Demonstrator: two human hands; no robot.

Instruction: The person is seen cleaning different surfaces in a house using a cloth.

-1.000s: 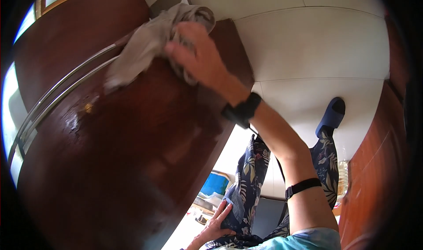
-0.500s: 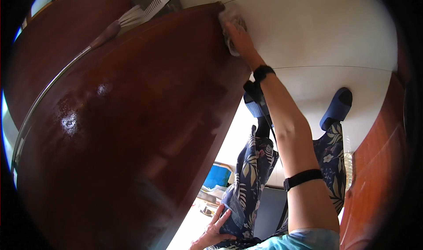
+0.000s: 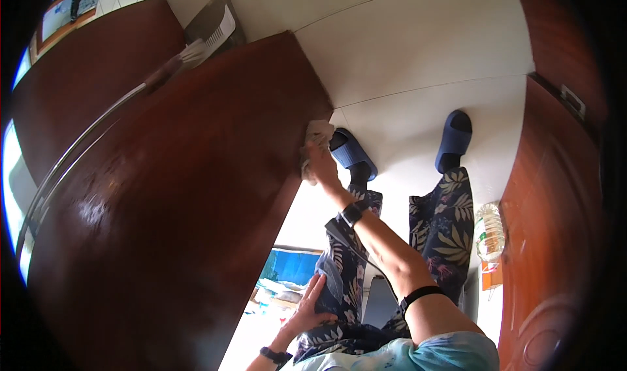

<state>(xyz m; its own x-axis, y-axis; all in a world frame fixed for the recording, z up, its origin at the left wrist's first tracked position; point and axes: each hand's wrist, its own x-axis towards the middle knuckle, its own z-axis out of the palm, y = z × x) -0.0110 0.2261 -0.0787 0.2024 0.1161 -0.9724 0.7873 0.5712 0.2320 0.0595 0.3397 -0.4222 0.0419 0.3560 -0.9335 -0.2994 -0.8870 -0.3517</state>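
Note:
A crumpled beige-grey cloth (image 3: 320, 129) is in my right hand (image 3: 322, 165), whose fingers press it against the edge of a large, glossy, dark red-brown wooden panel (image 3: 196, 208). Light glints off the left part of the panel. Resting on the thigh of my patterned trousers (image 3: 353, 279), my left hand (image 3: 308, 309) has its fingers spread and holds nothing.
Beyond the panel's far left edge lie a grey dustpan (image 3: 215, 25) and a broom with pale bristles (image 3: 192, 53). My feet, in blue slippers (image 3: 456, 132), stand on pale floor tiles (image 3: 418, 44). A clear plastic bottle (image 3: 490, 234) is beside red-brown woodwork (image 3: 545, 208) at right.
My right hand has brought the cloth from the panel's far corner toward me, along its right edge. My left hand stays on my thigh. The whole view has shifted.

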